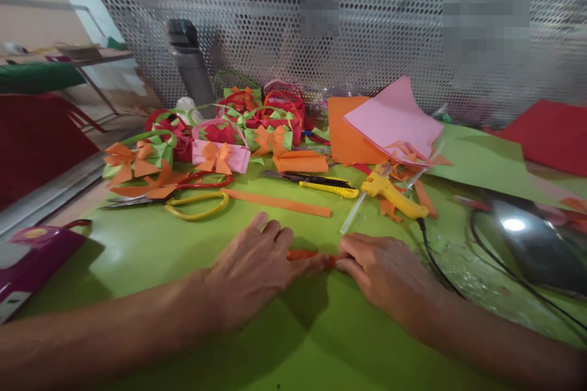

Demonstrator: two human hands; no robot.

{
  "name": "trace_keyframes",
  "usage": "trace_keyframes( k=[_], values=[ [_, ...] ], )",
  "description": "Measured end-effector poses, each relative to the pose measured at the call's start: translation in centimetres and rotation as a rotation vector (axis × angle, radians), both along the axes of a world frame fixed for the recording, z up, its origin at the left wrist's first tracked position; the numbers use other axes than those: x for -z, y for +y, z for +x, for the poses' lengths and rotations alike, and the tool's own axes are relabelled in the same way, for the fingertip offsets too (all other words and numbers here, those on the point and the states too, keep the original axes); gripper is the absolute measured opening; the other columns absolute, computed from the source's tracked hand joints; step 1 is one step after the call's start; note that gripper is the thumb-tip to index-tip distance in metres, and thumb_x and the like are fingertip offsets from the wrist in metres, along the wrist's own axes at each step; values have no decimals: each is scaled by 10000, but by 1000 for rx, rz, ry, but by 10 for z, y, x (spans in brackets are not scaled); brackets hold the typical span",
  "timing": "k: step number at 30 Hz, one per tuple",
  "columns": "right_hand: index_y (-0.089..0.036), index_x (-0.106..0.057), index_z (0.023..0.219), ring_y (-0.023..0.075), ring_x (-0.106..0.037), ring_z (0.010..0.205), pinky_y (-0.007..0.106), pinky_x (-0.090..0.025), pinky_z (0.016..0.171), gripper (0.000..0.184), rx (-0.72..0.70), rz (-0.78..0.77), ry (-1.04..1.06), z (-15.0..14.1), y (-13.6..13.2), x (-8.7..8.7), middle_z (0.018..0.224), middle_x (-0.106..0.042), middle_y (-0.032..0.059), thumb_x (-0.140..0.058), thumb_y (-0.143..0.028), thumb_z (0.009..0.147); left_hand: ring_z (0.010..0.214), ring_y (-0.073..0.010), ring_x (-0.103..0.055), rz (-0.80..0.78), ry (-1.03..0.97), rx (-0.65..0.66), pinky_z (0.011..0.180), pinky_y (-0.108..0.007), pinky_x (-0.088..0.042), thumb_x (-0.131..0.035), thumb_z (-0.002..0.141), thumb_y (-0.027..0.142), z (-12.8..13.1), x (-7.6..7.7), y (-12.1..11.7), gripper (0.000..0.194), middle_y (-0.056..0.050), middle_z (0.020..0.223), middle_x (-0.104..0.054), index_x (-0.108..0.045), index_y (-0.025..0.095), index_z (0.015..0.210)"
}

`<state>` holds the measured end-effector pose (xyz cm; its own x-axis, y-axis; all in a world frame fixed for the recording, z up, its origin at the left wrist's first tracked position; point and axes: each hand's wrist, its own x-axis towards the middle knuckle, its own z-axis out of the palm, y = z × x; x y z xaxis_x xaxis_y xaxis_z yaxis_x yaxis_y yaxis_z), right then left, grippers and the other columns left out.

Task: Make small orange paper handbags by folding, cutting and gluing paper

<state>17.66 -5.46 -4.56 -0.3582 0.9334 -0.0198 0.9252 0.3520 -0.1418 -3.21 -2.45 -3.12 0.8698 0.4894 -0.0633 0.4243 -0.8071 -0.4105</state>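
Note:
Between my hands, low over the green tabletop, lies a narrow orange piece of folded paper. My left hand is closed on its left part, fingers curled behind and thumb along the front. At its right end my right hand pinches the paper between thumb and bent fingers. Both hands hide much of the piece. Just beyond them are a flat orange paper strip, scissors with red and yellow handles, a yellow-and-black box cutter and a yellow glue gun.
Several small paper baskets with bows stand at the back, near a grey bottle. Pink paper and green paper lie back right. A phone and cable are right; a purple-grey device is left.

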Motion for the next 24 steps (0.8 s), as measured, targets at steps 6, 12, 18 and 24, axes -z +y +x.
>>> trace_keyframes(
  k=[6,12,18,24],
  values=[
    [-181,-555,720,166,-592,608,266,-202,501,106,21,-19,-13,-2,0,-4,667,-637,2,-610,-200,809,667,-201,-517,13,-8,-12,609,-340,-238,-501,848,243,2,-2,-4,554,-15,719,-563,-313,380,1351],
    [-181,-566,734,168,-606,648,263,-220,514,92,29,-41,-2,-2,0,-5,703,-653,3,-603,-203,815,682,-206,-494,6,-90,-47,617,-344,-234,-519,835,182,-10,1,-7,483,-25,738,-545,-423,332,1284],
    [-183,-561,737,166,-604,661,253,-248,529,87,15,-59,9,-2,2,-4,714,-651,-2,-584,-189,820,694,-198,-459,-13,-195,-152,629,-335,-234,-553,821,147,-31,10,-7,413,-21,739,-522,-524,334,1189],
    [-187,-544,727,157,-594,654,246,-253,532,105,15,-63,4,0,2,-1,702,-637,-7,-567,-193,829,666,-165,-447,-124,-261,-263,610,-309,-250,-535,839,132,-47,14,0,351,-1,696,-518,-572,328,1128]
  ],
)
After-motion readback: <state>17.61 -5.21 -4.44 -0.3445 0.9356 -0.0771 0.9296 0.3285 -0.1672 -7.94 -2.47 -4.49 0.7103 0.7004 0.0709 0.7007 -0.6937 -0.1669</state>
